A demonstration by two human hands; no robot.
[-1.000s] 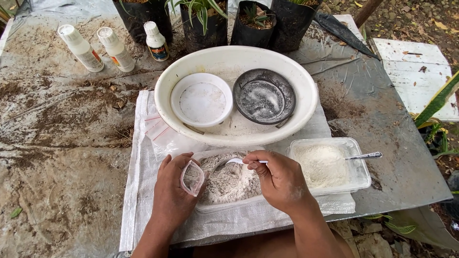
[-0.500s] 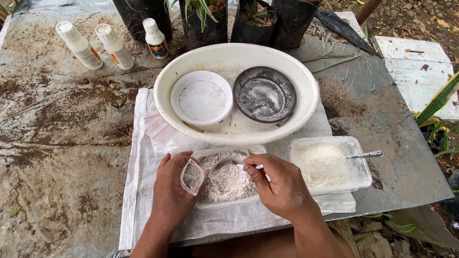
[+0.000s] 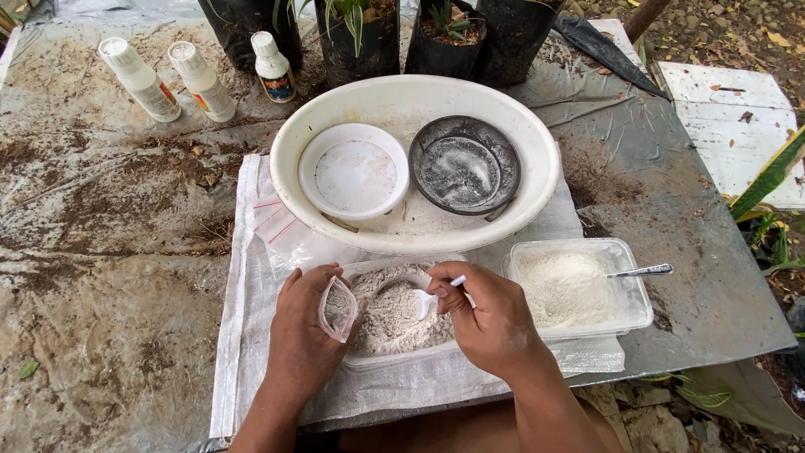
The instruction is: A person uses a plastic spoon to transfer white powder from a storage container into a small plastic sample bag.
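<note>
My left hand [image 3: 303,335] holds a small clear zip bag [image 3: 337,309] upright with its mouth open, some grey powder inside. My right hand [image 3: 490,317] grips a small white plastic spoon [image 3: 426,300], its bowl down in a clear tub of grey powder [image 3: 394,323] between the hands. The bag sits at the tub's left rim. Right of it stands a second clear tub of white powder [image 3: 570,289] with a metal spoon [image 3: 641,271] resting on its rim.
A big white oval basin [image 3: 537,143] behind holds a white bowl [image 3: 354,172] and a dark bowl [image 3: 464,164]. Three white bottles [image 3: 199,81] stand far left, black plant pots [image 3: 352,38] at the back. All sits on a white woven sack [image 3: 247,335] over a dirty table.
My right hand has shifted slightly right and down, and the spoon has dipped into the grey powder. The left hand and bag stay in place.
</note>
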